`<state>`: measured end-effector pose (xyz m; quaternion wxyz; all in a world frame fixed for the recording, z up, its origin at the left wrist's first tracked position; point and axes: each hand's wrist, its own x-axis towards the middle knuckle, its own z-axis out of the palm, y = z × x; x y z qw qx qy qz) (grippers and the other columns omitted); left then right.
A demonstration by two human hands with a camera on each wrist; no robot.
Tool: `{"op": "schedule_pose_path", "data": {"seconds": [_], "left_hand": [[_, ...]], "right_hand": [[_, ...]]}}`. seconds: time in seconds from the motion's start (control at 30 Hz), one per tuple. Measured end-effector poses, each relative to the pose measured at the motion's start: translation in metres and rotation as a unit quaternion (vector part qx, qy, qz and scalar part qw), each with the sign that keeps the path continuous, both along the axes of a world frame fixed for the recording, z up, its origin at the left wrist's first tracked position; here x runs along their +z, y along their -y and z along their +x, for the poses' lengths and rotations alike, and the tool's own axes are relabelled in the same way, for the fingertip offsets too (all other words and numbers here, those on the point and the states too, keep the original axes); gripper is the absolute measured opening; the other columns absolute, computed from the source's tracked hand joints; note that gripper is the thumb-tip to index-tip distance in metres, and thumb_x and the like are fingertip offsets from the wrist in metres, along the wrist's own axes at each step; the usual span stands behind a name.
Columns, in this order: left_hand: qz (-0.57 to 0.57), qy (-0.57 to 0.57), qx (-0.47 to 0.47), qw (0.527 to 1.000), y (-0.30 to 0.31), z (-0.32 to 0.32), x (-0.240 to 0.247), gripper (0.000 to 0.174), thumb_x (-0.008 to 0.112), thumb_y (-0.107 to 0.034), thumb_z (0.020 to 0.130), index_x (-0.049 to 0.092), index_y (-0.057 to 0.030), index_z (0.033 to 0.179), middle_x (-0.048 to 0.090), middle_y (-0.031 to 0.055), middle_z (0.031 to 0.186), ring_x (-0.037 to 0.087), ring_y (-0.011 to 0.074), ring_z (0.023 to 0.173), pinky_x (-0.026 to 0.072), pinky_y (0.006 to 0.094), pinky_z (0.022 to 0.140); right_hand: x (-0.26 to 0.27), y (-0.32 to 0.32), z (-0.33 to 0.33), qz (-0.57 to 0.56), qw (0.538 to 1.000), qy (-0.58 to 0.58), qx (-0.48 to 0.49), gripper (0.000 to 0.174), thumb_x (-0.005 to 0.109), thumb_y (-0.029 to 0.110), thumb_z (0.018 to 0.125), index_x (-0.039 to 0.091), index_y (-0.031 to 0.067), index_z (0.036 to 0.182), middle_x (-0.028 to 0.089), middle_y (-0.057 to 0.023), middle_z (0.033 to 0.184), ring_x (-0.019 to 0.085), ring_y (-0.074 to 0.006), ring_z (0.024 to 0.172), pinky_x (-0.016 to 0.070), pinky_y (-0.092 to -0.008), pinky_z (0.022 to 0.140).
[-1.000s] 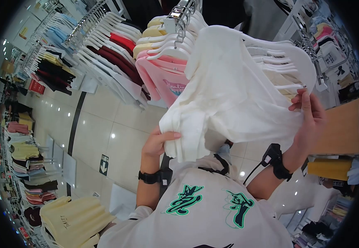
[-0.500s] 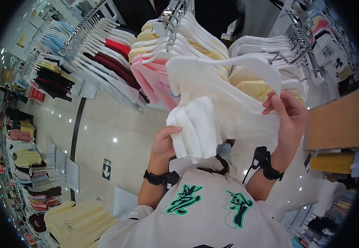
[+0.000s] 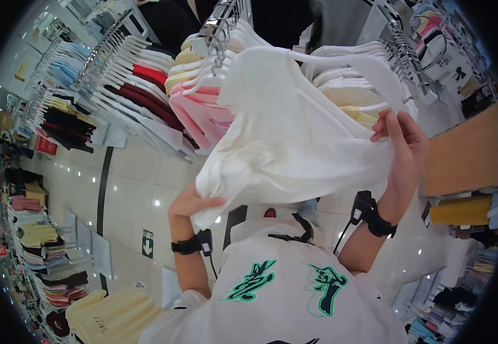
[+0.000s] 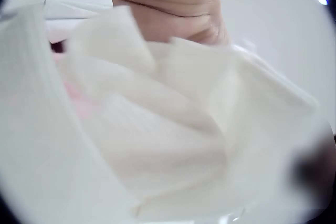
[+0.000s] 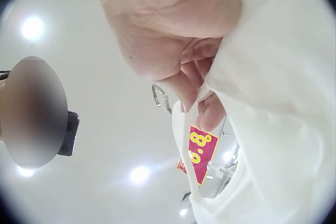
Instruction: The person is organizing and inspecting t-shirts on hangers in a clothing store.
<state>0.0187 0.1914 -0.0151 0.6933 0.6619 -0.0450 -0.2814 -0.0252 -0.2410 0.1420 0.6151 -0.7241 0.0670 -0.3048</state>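
Note:
A white shirt (image 3: 295, 132) hangs half on a white hanger (image 3: 382, 71) in front of me; one shoulder covers the hanger's left arm and its right arm is bare. My right hand (image 3: 407, 146) pinches the tip of that bare arm, as the right wrist view shows with the thumb and fingers closed on the hanger (image 5: 186, 132). The shirt's lower left part is in my left hand (image 3: 187, 207), thumb on top of the cloth and the other fingers hidden beneath. Loose folds of the white shirt (image 4: 157, 129) fill the left wrist view, blurred.
Just beyond the shirt, a metal rail (image 3: 217, 26) carries yellow and white clothes and a pink shirt (image 3: 197, 114). Another rack with dark red shirts (image 3: 145, 103) stands to the left. At the right are a second rail (image 3: 403, 43) and a wooden panel (image 3: 467, 152).
The bunched cloth in my left hand has spread out as that hand moved left and down. The shirt covers the hanger's left shoulder again; my right hand keeps hold of the hanger's tip.

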Motion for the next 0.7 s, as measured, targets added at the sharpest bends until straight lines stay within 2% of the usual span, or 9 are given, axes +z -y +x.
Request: {"op": "schedule_pose_path", "data": {"seconds": [0.07,0.13,0.17,0.37,0.57,0.6,0.63,0.67,0.7], "left_hand": [[-0.015,-0.036,-0.009,0.999,-0.002,-0.004,0.012,0.086,0.089,-0.009,0.076,0.044,-0.0001,0.149,0.059,0.0115,0.140,0.058,0.0217,0.127,0.0462,0.0376,0.107],[-0.462,-0.035,0.185,0.866,0.015,-0.016,0.022,0.084,0.086,-0.022,0.081,0.044,-0.0012,0.150,0.060,0.0157,0.139,0.060,0.0279,0.126,0.0475,0.0452,0.107],[-0.480,-0.116,0.170,0.853,0.028,-0.020,0.042,0.077,0.075,-0.040,0.091,0.044,-0.0015,0.150,0.060,0.0160,0.140,0.062,0.0294,0.123,0.0486,0.0467,0.107],[-0.238,0.153,0.025,0.959,0.031,-0.055,-0.048,0.077,0.068,-0.046,0.094,0.042,0.0000,0.150,0.057,0.0193,0.143,0.061,0.0326,0.124,0.0512,0.0482,0.105],[0.020,0.376,-0.114,0.919,0.045,-0.035,-0.117,0.079,0.061,-0.052,0.097,0.040,0.0015,0.151,0.054,0.0226,0.145,0.060,0.0357,0.125,0.0538,0.0497,0.103],[-0.121,0.180,-0.020,0.976,0.051,-0.033,-0.105,0.076,0.063,-0.047,0.097,0.040,0.0010,0.151,0.051,0.0217,0.149,0.058,0.0350,0.127,0.0545,0.0495,0.102],[-0.255,-0.026,0.076,0.964,0.057,-0.032,-0.090,0.074,0.065,-0.041,0.097,0.040,0.0006,0.152,0.049,0.0208,0.152,0.057,0.0343,0.129,0.0551,0.0494,0.100],[-0.255,-0.023,0.083,0.963,0.067,-0.032,-0.067,0.074,0.065,-0.041,0.097,0.040,0.0006,0.152,0.049,0.0208,0.152,0.057,0.0343,0.129,0.0551,0.0494,0.100],[-0.512,-0.150,0.091,0.841,0.081,-0.033,-0.040,0.069,0.064,-0.037,0.097,0.041,-0.0001,0.151,0.048,0.0205,0.152,0.055,0.0336,0.131,0.0564,0.0498,0.097]], "right_hand": [[-0.001,0.001,0.003,0.007,1.000,0.003,-0.001,0.023,0.067,0.015,0.099,0.072,-0.0076,0.102,0.069,-0.0094,0.079,0.063,-0.0145,0.066,0.0490,-0.0259,0.068],[0.002,0.001,0.004,0.010,1.000,0.006,0.002,0.023,0.067,0.015,0.099,0.072,-0.0075,0.101,0.069,-0.0092,0.079,0.063,-0.0144,0.066,0.0490,-0.0258,0.068],[0.003,0.001,0.005,0.013,1.000,0.014,0.000,0.024,0.068,0.016,0.099,0.072,-0.0075,0.100,0.069,-0.0090,0.079,0.063,-0.0143,0.066,0.0489,-0.0257,0.067],[0.000,-0.001,0.004,0.021,1.000,0.005,0.018,0.024,0.069,0.017,0.099,0.072,-0.0070,0.100,0.069,-0.0088,0.078,0.063,-0.0145,0.066,0.0490,-0.0257,0.067],[-0.011,0.002,0.002,0.006,0.999,-0.033,0.020,0.023,0.070,0.016,0.097,0.073,-0.0070,0.102,0.070,-0.0097,0.079,0.063,-0.0147,0.066,0.0489,-0.0261,0.069],[-0.012,0.002,0.003,0.005,0.999,-0.032,0.026,0.023,0.070,0.016,0.097,0.073,-0.0070,0.102,0.070,-0.0097,0.079,0.063,-0.0147,0.066,0.0489,-0.0261,0.069],[-0.013,0.001,0.002,0.005,0.999,-0.035,0.025,0.023,0.070,0.015,0.097,0.073,-0.0069,0.103,0.070,-0.0098,0.079,0.064,-0.0148,0.066,0.0489,-0.0261,0.069],[-0.014,0.001,0.002,0.006,0.999,-0.037,0.024,0.023,0.070,0.015,0.097,0.073,-0.0068,0.103,0.070,-0.0099,0.080,0.064,-0.0149,0.066,0.0489,-0.0262,0.069],[-0.013,0.000,0.002,0.008,0.999,-0.035,0.030,0.023,0.070,0.015,0.097,0.073,-0.0068,0.103,0.070,-0.0099,0.080,0.064,-0.0149,0.066,0.0489,-0.0262,0.069]]}}
